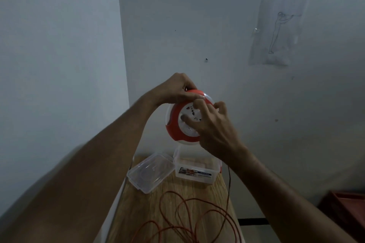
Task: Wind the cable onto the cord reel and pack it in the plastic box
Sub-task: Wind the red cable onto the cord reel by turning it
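Note:
A round red and white cord reel (176, 124) is held up in the air in front of the wall. My left hand (177, 89) grips its top edge. My right hand (212, 122) is pressed on its white centre face, fingers curled on it. A thin red cable (197, 215) lies in loose loops on the wooden table, and one strand (229, 183) rises toward the reel behind my right wrist. The clear plastic box (194, 171) stands open at the table's far end, with its clear lid (152, 171) lying to its left.
The narrow wooden table (142, 209) runs away from me to the wall (217, 25). A sheet with a line drawing (276, 31) hangs on that wall. A dark red crate (347, 209) sits low at the right.

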